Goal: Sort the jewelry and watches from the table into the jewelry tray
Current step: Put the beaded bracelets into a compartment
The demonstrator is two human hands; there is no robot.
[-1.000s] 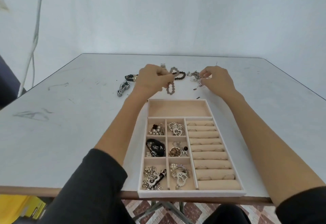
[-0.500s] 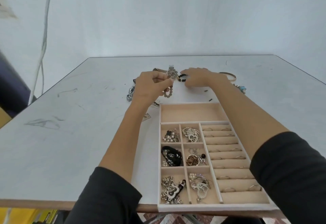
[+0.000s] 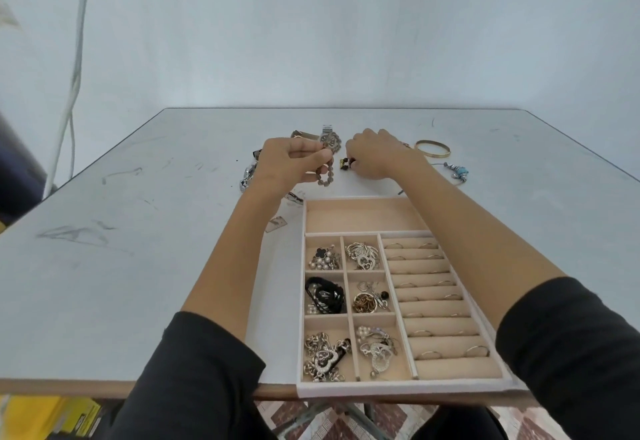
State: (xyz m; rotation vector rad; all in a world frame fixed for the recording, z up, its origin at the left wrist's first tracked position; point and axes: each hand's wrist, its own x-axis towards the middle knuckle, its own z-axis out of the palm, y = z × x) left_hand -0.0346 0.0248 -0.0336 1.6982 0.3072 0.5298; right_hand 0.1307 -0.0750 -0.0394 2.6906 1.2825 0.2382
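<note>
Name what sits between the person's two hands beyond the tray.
Head view: between the left hand and the right hand hangs the beaded bracelet, pinched by left fingers, plus a dark beaded piece at the right fingertips.

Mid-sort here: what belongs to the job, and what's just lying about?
Job: beaded bracelet in left hand, dark beads at right hand, watch, gold bangle, blue-beaded piece, jewelry tray.
Lying about: white cable, yellow objects under the table.

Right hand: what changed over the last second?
The right hand moved left, off the silver-and-blue chain, and its fingers now curl over the dark beaded bracelet. The left hand kept pinching the grey beaded bracelet. The jewelry tray contents stayed the same.
</note>
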